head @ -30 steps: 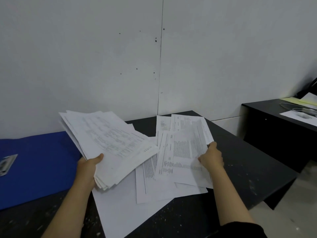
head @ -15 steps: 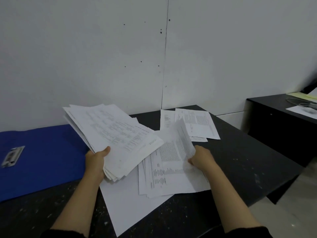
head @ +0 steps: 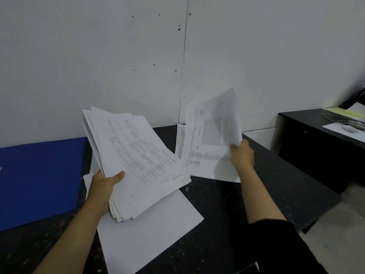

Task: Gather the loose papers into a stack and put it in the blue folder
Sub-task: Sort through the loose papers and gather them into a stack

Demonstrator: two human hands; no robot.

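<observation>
My left hand (head: 105,183) grips a thick stack of printed papers (head: 136,161) by its near edge, held above the black table (head: 276,184). My right hand (head: 242,156) pinches a few printed sheets (head: 211,139) by their right edge, lifted and tilted up, blurred. A blank white sheet (head: 150,232) lies flat on the table under the stack. Another sheet (head: 180,139) rests near the wall behind the lifted ones. The blue folder (head: 39,178) lies open and flat at the left.
A white wall stands right behind the table. A second black desk (head: 320,147) at the right carries papers (head: 343,129) and a cable. The floor shows beyond the table's right edge.
My right hand has lifted the printed sheets off the table and raised them upright. The left hand's stack has stayed raised. The view has shifted a little right, hiding the folder's clip.
</observation>
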